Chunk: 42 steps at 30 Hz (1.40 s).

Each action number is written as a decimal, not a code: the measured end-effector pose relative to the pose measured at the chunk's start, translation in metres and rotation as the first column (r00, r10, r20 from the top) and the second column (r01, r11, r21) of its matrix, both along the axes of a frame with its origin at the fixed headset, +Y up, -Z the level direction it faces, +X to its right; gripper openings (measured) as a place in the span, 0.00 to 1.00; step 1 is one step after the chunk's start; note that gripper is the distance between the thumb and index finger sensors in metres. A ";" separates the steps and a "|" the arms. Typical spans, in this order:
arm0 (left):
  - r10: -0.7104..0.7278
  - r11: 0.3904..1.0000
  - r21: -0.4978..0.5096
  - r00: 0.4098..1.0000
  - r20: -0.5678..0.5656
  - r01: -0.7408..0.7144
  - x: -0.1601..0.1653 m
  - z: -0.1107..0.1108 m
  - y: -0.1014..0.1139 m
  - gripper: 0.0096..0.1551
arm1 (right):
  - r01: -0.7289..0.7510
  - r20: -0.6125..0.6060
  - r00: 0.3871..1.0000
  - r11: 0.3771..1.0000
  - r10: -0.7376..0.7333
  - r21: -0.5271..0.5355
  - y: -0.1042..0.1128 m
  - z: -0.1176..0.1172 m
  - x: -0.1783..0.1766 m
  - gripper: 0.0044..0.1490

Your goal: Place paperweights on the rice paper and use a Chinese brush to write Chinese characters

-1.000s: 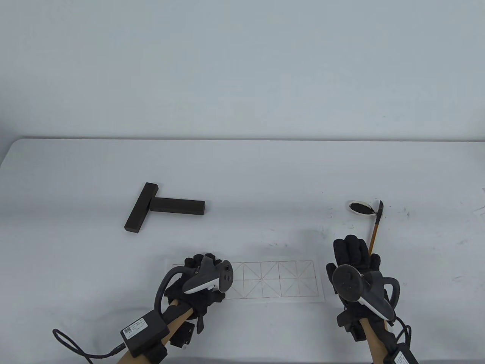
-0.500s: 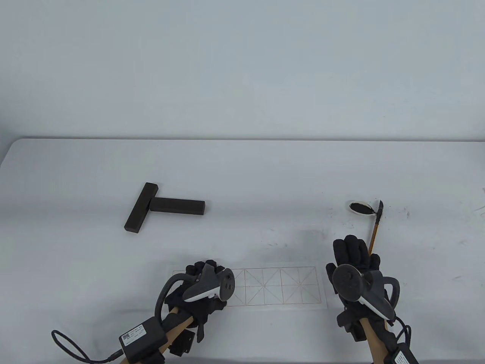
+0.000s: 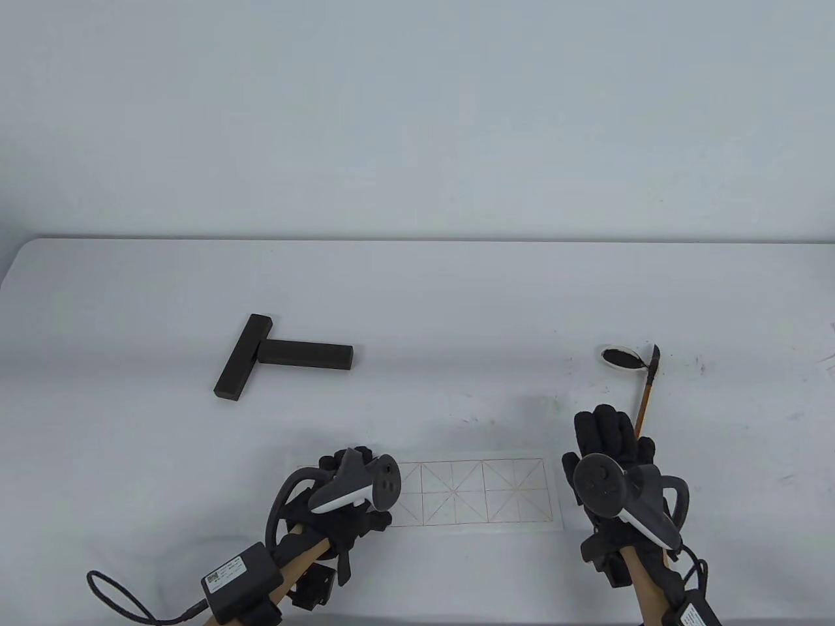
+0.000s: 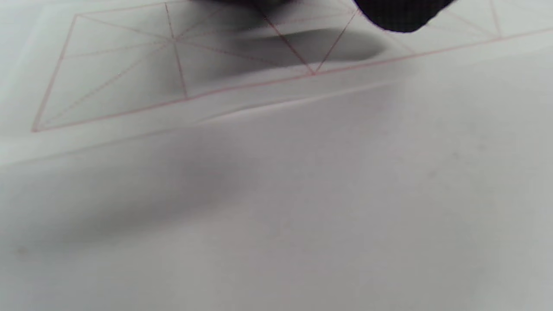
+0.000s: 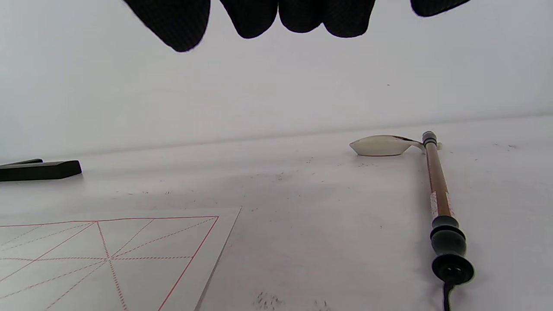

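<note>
Two paperweights [image 3: 280,355] lie well beyond the rice paper [image 3: 483,492], so it could be shifted by the left hand [image 3: 346,499], fingers curled, grip unclear; right hand [image 3: 610,450] flat, empty.

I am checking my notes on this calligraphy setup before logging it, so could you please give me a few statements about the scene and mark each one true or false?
1. Both paperweights lie on the bare table, off the rice paper. True.
2. The right hand holds the brush. False: the brush lies on the table, and the hand hovers near it with straight fingers.
3. The left hand is over the paper's left end. True.
4. Characters are already written in the grid. False: the visible squares are blank.
5. The brush's tip end lies beside the small ink dish. True.
</note>
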<state>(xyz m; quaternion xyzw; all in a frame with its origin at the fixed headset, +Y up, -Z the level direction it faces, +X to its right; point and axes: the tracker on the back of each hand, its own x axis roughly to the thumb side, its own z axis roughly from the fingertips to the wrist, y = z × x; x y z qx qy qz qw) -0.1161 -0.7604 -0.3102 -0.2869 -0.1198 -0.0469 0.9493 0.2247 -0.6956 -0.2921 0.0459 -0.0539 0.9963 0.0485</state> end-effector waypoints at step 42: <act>-0.056 0.990 0.028 0.575 -0.816 0.137 -0.187 -0.174 0.018 0.46 | 0.042 0.017 0.999 0.999 -0.042 -0.022 0.004 -0.003 0.007 0.41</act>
